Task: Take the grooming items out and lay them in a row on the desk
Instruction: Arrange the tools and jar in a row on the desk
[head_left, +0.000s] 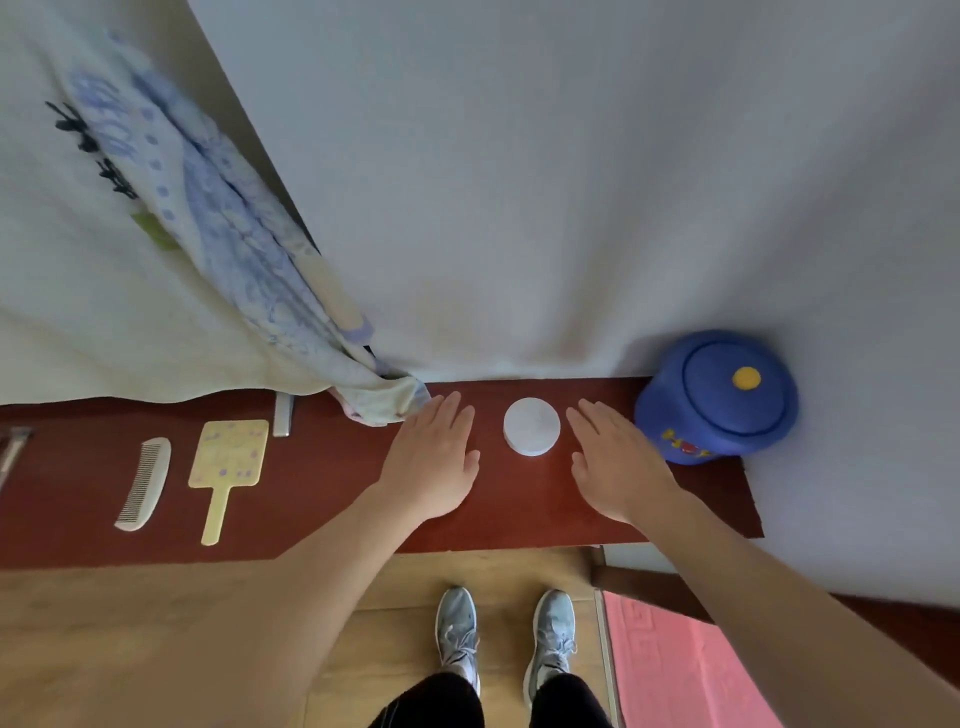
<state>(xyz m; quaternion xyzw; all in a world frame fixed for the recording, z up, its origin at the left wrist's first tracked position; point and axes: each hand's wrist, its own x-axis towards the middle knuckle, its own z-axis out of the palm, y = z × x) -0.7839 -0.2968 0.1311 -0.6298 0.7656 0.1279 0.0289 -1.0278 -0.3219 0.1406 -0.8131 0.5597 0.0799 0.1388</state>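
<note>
Left hand (431, 457), right hand (618, 462) flank white jar (532, 426); blue pot (722, 395) lidded.

A reddish-brown wooden desk (322, 493) with grooming things laid along it.
From the left: a metal tool (13, 449) cut off by the picture's edge, a white comb (144, 484), and just beside it a yellow hand mirror (228, 462), handle toward the front edge. A short silvery bar (283, 414) lies at the back. A corner of patterned cloth (384, 400) drapes onto the wood. Further right sit a white round box (532, 426) and a blue lidded pot (719, 397).
</note>
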